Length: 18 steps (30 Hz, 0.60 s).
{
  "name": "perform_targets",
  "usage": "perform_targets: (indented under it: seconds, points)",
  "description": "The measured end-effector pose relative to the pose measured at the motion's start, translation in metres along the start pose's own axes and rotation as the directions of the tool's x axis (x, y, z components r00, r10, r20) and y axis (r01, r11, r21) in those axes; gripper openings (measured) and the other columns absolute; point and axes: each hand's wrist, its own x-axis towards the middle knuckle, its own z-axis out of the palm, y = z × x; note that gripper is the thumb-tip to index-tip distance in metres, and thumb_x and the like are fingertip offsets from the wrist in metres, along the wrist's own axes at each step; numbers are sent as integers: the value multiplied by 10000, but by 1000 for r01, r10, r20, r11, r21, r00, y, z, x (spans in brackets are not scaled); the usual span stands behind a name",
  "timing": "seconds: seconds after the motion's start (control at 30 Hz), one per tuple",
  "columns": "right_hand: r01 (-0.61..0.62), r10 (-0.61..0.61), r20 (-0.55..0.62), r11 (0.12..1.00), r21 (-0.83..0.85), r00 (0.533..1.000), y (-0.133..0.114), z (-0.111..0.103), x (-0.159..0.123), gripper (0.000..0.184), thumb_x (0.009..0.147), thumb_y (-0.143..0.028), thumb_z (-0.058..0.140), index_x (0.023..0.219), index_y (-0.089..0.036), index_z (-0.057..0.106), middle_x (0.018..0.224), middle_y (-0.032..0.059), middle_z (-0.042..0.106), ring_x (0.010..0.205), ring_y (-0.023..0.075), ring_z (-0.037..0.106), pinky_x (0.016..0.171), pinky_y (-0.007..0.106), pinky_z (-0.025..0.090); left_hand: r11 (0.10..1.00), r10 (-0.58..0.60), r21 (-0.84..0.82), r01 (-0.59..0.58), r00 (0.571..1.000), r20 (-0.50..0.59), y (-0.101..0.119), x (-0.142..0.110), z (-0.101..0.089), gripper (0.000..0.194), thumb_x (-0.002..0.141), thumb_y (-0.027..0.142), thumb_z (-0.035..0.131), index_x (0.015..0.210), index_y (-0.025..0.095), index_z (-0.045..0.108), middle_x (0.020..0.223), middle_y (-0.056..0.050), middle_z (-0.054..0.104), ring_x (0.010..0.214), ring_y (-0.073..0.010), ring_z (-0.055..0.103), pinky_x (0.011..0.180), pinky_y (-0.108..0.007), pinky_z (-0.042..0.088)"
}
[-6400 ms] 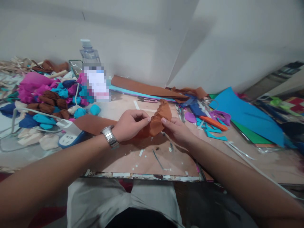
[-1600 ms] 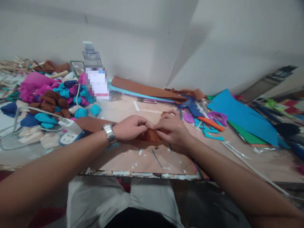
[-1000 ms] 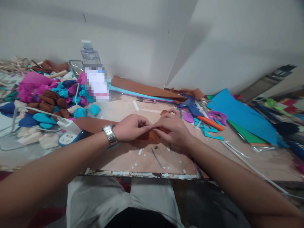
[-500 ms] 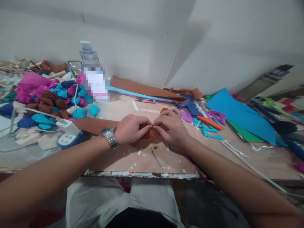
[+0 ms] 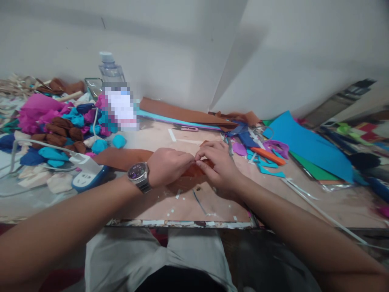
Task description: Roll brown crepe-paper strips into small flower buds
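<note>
Both hands meet at the middle of the table over a folded brown crepe-paper strip. My left hand, with a wristwatch on its wrist, is closed and pinches the strip from the left. My right hand pinches it from the right, fingers bent over the fold. The fingertips of both hands almost touch. A flat length of the same brown strip trails off to the left under my left wrist. Most of the gathered paper is hidden under the hands.
A heap of pink, blue, turquoise and brown paper rolls lies at the left with a white power strip and a water bottle. Blue and green sheets, an orange cutter and scissors lie at the right. Wall behind.
The ruffled brown paper, held up loosely 6.4 s ago, is now pressed low between both hands. My left wrist has rolled so the watch face shows; the hands sit slightly closer together.
</note>
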Motion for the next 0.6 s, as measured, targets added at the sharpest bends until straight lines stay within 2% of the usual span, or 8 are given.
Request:
perform_targets:
  seconds: [0.1,0.2,0.37,0.6]
  points:
    - [-3,2,11,1000,22,1000,0,0,0,58,947,-219,584,936,-228,640,964,56,702,1096,283,592,1002,513,319,994,100,49,-97,993,-63,0,1,-1,296,1063,269,485,930,205,742,714,-1,736,616,-176,671,557,-323,349]
    - [-13,11,45,999,50,999,-1,-1,0,70,944,-211,560,929,-224,627,984,66,701,1106,285,587,996,515,332,991,125,49,-121,989,-79,0,1,-2,269,1055,244,498,945,209,740,712,2,737,613,-174,670,560,-319,364]
    - [-28,22,92,998,64,996,-3,-2,1,86,934,-189,533,899,-220,606,970,72,699,1109,288,584,990,515,348,998,60,-8,-60,997,-44,0,0,0,257,1060,300,528,954,233,752,772,12,775,652,-168,700,564,-302,358]
    - [-11,11,18,999,49,1000,3,2,0,42,919,-213,630,907,-234,663,935,39,717,1028,258,611,992,490,325,997,-44,-53,48,996,76,-2,0,1,361,1083,398,488,927,234,770,809,-1,796,708,-174,723,582,-302,354]
